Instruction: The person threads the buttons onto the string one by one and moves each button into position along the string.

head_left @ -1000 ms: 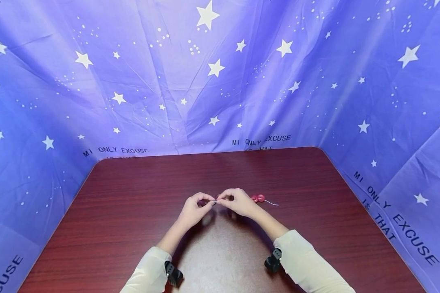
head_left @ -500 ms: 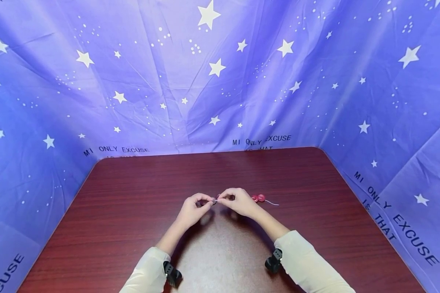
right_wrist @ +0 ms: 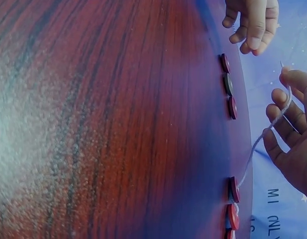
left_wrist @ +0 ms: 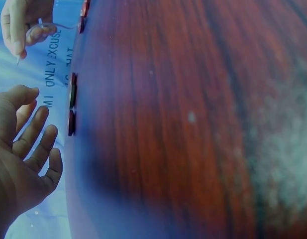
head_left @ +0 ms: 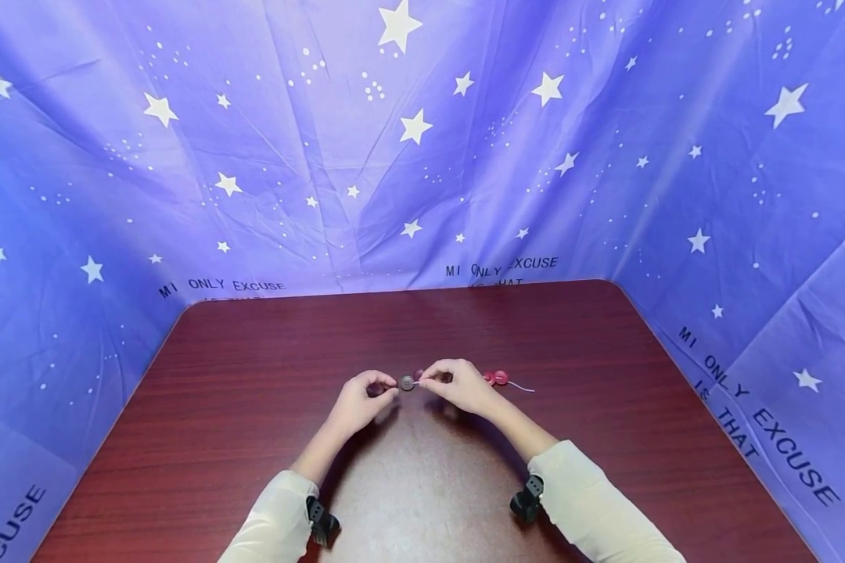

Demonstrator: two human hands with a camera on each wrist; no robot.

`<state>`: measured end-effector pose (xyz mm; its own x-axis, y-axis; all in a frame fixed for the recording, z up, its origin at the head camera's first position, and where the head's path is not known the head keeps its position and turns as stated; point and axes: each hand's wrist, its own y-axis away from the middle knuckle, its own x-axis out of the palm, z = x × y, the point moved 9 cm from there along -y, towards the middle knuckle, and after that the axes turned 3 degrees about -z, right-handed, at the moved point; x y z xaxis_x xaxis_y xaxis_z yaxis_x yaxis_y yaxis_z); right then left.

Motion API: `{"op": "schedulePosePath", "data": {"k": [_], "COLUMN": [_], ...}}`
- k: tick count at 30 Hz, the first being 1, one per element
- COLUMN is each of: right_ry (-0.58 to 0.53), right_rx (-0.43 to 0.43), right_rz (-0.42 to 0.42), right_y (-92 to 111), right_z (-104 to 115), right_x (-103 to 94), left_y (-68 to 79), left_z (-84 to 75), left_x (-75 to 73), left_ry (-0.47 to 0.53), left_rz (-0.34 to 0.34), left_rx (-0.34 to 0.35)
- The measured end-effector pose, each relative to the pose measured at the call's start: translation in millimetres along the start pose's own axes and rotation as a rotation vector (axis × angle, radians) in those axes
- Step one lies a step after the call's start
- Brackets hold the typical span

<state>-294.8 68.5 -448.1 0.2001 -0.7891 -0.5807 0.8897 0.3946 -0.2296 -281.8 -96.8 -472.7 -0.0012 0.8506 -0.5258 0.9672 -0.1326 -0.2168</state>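
My right hand (head_left: pixel 458 385) pinches a thin needle (right_wrist: pixel 281 64) between thumb and forefinger, its tip standing out past them. From it a pale thread (right_wrist: pixel 256 143) hangs down to several red buttons (head_left: pixel 500 378) strung at the right. My left hand (head_left: pixel 359 403) is just left of the needle, fingers bent loosely, with nothing seen between them in the left wrist view. Below and between the hands a dark button (head_left: pixel 407 383) lies on the table, with one red button (right_wrist: pixel 225 63) and another red button (right_wrist: pixel 233 107) on either side of it.
The dark red wooden table (head_left: pixel 253 352) reaches back to a purple star-printed cloth (head_left: pixel 338 156), which also hangs at both sides. A loose thread end (head_left: pixel 523 387) trails right of the strung buttons. Black wrist cameras sit on both cuffs.
My left hand has drawn away to the left from the right fingertips, where the two hands met a second ago. The dark button now shows between them. The right hand has hardly moved.
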Motion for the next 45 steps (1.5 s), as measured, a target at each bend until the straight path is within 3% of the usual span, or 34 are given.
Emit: {"op": "schedulePosePath", "data": {"k": [15,25,45], "right_ry": [0.0,-0.001,-0.016], "right_rx": [0.017,0.032,0.0], "right_rz": [0.01,0.013,0.012], "right_y": [1,-1,-3], "right_z": [-1,0,2], "right_x": [-2.3,-1.5,-1.3], "left_y": [-5.2,-8.9,-21.0], "left_z": [11.1,21.2,16.9], "left_x": [-5.2,-7.2,3.5], "left_ry": [-0.073,-0.229,-0.438], "left_rz": [0.035,0.021,0.056], "left_rx": [-0.094,-0.177,-0.112]}}
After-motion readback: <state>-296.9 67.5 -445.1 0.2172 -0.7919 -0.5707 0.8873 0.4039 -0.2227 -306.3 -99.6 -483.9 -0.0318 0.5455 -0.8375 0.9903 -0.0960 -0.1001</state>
